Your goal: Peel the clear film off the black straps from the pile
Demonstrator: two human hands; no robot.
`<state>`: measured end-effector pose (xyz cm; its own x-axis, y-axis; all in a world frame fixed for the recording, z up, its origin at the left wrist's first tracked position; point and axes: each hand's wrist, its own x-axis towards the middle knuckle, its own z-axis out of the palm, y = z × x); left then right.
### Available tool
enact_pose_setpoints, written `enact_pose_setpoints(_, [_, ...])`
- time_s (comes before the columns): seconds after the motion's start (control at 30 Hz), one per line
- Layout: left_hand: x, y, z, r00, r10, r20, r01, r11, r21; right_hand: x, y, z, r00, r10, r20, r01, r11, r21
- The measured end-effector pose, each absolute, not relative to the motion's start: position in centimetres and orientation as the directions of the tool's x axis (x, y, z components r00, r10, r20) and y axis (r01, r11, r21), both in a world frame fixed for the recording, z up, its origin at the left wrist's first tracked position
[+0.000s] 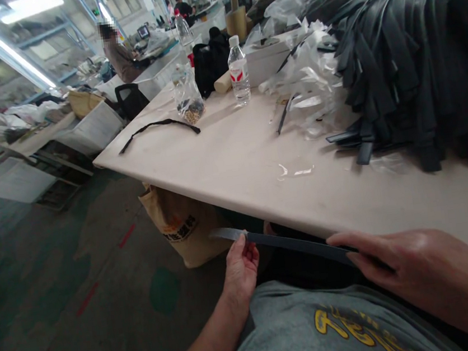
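Observation:
A long dark strap (294, 242) is stretched between my two hands, low in front of my body and just off the table's near edge. My left hand (243, 262) pinches it near its left end, where a pale, blurred tip sticks out past the fingers. Thumb and fingers of my right hand (378, 255) close round the strap farther right; its right end is hidden by that hand. On the table (224, 160), a big heap of similar black straps (412, 76) lies at the right, with loose ends hanging toward me.
A water bottle (239, 76), a clear bag of small parts (189, 101) and crumpled plastic wrap (312, 87) stand toward the back. One thin black strip (156, 125) lies at the left. Below the edge is a tan bag (180, 226). Another person (119, 56) works farther off.

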<state>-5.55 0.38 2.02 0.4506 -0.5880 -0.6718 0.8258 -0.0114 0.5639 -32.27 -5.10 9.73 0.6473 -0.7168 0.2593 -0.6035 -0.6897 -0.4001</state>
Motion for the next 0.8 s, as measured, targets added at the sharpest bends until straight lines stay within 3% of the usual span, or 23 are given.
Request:
enact_pose_setpoints(0.2, [-7.5,0.5,1.8,0.300,-0.654,-0.695,0.842,-0.161,0.515,-25.8,-5.8,7.3,0.710,-0.687,0.154,-0.593,-0.702,-0.396])
enact_pose_setpoints(0.33, [-7.9,0.5,1.6,0.202,-0.690,-0.695,0.851,-0.228,0.473,-23.2,-6.7,5.8,0.738,-0.670,0.080,-0.528,-0.647,-0.550])
enact_pose_setpoints(0.5, [-7.2,-0.1,1.9,0.275,-0.612,-0.741,0.864,-0.181,0.470,-27.3,-6.0,7.9,0.825,-0.562,0.058,-0.348,-0.587,-0.731])
enact_pose_setpoints(0.63, [-7.1,-0.3,2.2,0.245,-0.613,-0.751,0.873,-0.199,0.446,-30.1,-5.0,9.3,0.845,-0.503,0.180,-0.190,-0.598,-0.778])
enact_pose_setpoints(0.8, [-7.5,-0.1,2.5,0.145,-0.640,-0.755,0.879,-0.267,0.395,-27.7,-5.5,7.7,0.814,-0.487,0.315,-0.150,-0.702,-0.696])
